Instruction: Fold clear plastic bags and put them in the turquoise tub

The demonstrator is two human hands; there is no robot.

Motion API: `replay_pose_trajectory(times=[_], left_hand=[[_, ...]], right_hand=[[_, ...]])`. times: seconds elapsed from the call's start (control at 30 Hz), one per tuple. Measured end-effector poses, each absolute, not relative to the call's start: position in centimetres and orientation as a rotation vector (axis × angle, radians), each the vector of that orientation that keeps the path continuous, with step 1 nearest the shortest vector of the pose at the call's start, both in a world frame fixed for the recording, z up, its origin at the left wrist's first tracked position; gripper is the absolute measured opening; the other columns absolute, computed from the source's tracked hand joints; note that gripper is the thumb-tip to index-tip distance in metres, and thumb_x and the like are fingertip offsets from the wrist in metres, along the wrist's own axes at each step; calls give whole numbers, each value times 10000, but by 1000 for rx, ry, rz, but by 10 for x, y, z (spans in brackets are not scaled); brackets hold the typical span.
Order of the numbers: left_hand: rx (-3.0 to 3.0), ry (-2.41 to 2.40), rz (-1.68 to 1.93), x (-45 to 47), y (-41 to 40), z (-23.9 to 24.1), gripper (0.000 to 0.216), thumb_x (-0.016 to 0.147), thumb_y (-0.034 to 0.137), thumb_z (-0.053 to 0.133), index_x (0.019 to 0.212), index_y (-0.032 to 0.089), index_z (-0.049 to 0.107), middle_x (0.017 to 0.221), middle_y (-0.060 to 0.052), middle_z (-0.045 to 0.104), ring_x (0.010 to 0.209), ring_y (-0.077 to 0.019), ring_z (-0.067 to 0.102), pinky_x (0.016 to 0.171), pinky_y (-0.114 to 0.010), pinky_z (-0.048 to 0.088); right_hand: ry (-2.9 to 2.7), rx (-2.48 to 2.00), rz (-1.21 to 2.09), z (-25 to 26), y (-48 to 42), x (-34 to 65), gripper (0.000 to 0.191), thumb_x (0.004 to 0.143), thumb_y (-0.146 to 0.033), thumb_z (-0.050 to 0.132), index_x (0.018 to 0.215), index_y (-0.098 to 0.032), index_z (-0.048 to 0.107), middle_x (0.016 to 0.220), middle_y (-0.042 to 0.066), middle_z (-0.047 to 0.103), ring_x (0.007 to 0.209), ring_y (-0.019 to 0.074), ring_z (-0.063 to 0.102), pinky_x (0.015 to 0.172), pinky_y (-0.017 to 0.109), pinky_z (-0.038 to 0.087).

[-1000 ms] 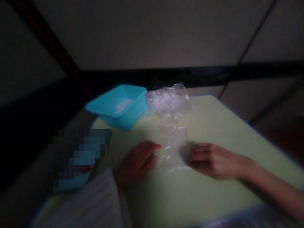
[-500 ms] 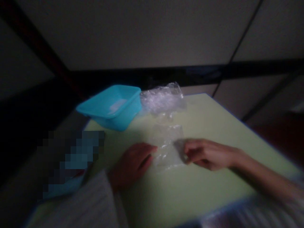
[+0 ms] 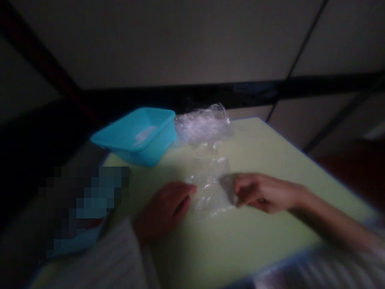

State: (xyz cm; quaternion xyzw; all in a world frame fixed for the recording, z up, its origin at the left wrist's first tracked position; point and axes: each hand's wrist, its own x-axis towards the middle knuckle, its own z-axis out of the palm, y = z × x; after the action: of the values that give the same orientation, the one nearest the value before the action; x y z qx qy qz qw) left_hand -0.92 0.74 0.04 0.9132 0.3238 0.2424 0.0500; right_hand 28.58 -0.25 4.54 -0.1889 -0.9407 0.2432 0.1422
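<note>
Table: pale yellow-green top with a blue edge [image 3: 234,249], lying under the clear bag.
Sleeve: light grey, striped cloth [image 3: 105,257] on the left arm, nearer than the bag and left of it.
Masked patch: bluish, pixelated thing [image 3: 99,192], left of the bag; what it is cannot be told.
Left hand: [image 3: 164,208] at the bag's left edge, fingers and thumb slightly parted, a fingertip over the film.
Right hand: [image 3: 261,192] at the bag's right edge, fingers curled, thumb close to them; whether film is pinched cannot be told.
Clear bag: [image 3: 209,190] flat and wrinkled, between the hands.
Blue basin: [image 3: 156,148] beyond the bag, to its left, something whitish [image 3: 146,135] inside.
Plastic heap: [image 3: 204,124] crumpled, beyond the bag, beside the basin.
</note>
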Motion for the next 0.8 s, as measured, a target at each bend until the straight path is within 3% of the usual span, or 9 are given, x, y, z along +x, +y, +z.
replay_pose_trajectory(times=[0.17,0.33,0.5,0.63,0.8], left_hand=[[2768,975,750,-9,8,0,219,880,181,450,1023,181,617,995,-58,693,921,-184,641,852,-337,513],[2760,975,760,-9,8,0,215,880,180,447,1012,182,617,987,-60,692,915,-183,641,842,-336,515],[2760,964,757,-8,8,1,219,881,177,444,1014,176,618,982,-59,690,906,-180,640,839,-326,512],[2760,963,768,-8,8,1,215,881,177,452,1020,175,615,980,-56,689,906,-180,638,832,-322,510],[2763,946,790,-8,9,-1,220,879,171,450,1016,174,622,975,-55,693,898,-175,641,831,-315,509]], right_hand=[[-2731,-574,717,44,-1,287,244,687,64,470,654,-152,580,807,34,551,806,146,506,722,292,413],[-2714,-560,735,45,-1,287,291,733,63,469,847,-147,635,862,44,573,858,148,516,763,296,417],[-2723,-590,727,45,0,288,257,704,76,465,680,-142,598,804,35,567,814,142,517,728,282,412],[-2719,-587,727,45,2,289,278,732,59,454,805,-143,630,851,48,586,847,153,524,760,296,420],[-2766,-554,561,44,-1,287,191,781,-8,490,780,-146,622,806,51,581,808,158,514,746,302,411]])
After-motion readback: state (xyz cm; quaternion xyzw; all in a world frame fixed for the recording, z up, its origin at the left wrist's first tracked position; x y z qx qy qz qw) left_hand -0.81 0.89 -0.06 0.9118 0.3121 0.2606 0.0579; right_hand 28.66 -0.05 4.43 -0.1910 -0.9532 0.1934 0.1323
